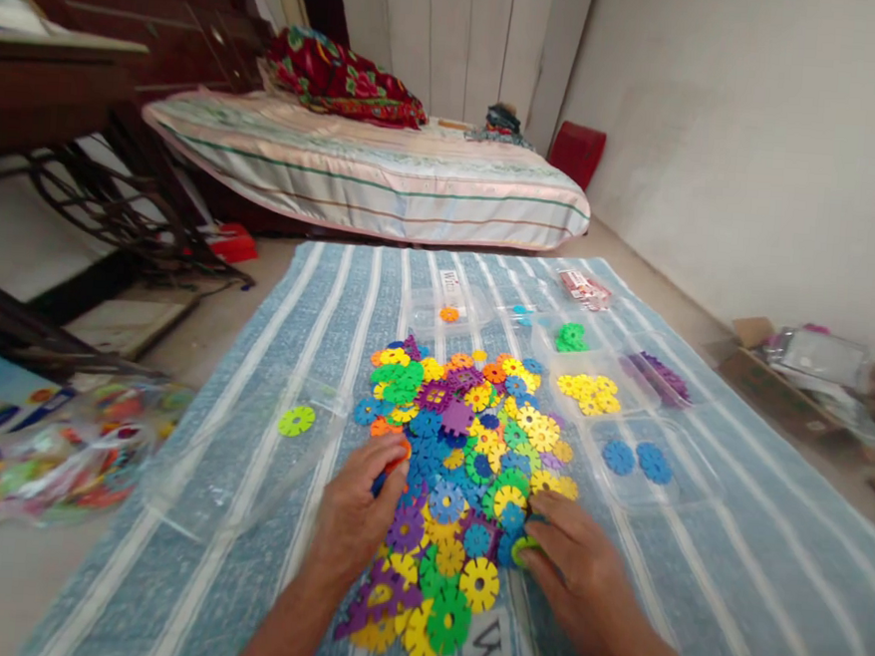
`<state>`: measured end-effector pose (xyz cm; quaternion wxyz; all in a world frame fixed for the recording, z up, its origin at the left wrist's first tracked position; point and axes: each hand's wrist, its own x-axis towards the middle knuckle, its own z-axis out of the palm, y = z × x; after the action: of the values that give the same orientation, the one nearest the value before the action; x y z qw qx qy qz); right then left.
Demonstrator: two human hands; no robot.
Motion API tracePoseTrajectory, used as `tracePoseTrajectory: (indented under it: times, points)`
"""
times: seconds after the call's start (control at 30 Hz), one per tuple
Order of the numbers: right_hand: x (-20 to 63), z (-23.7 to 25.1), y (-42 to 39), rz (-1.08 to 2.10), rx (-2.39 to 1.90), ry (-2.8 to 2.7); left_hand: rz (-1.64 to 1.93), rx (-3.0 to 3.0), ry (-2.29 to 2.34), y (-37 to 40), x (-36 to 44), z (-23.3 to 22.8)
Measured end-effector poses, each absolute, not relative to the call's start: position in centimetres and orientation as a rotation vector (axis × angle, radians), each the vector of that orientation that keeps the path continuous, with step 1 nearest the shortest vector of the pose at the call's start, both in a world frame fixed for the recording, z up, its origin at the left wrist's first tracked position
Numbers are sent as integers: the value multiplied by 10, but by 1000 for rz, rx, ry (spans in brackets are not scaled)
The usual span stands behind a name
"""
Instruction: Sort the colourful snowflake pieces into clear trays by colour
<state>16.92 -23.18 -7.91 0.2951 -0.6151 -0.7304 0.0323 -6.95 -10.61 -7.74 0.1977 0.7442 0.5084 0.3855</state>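
Note:
A heap of flat plastic gear-shaped discs (467, 440) in many colours lies on a blue striped cloth (729, 548). My left hand (354, 512) rests on the heap's left edge, its fingers closed on an orange disc (398, 457). At the heap's right edge, my right hand (578, 568) pinches a light green disc (523, 549). Clear trays hold sorted discs: blue ones (636, 460), yellow ones (590, 393), green ones (572, 337), purple ones (663, 377), one orange disc (448, 314). A single lime disc (296, 420) lies in a clear tray at the left.
A clear bag of coloured pieces (46, 451) lies on the floor at the left. Beyond the cloth a mattress (366, 168) lies on the floor. A dark wooden table (49, 91) stands at the left, a cardboard box (801, 378) at the right wall.

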Motion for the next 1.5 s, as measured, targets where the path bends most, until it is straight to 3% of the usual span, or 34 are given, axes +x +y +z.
tracePoseTrajectory:
  times: [0.23,0.47,0.6,0.8,0.93,1.07,1.17,1.37,1.5]
  points:
    - [173,-76,-230,307,-1509,-1748,1088,2292,1265,-134,-51,-55]
    - [134,-45,-211,615,-1362,-1538,618,1914,1034,-164,-26,-10]
    - [122,-31,-202,689,-1308,-1448,602,1795,1131,-165,-35,-1]
    - [152,-34,-202,462,-1401,-1553,678,2071,1622,-119,-97,23]
    - [167,-51,-210,325,-1426,-1679,197,2237,2046,-71,-132,35]
    - [165,-68,-221,152,-1418,-1763,-235,2261,2034,-40,-143,26]
    - [157,-76,-229,64,-1392,-1859,-363,2258,1887,-28,-144,12]
    - [138,-81,-237,67,-1447,-2058,-433,2325,1924,-28,-141,6]
    - [132,-82,-234,51,-1472,-2052,-170,2425,1978,-51,-137,21]
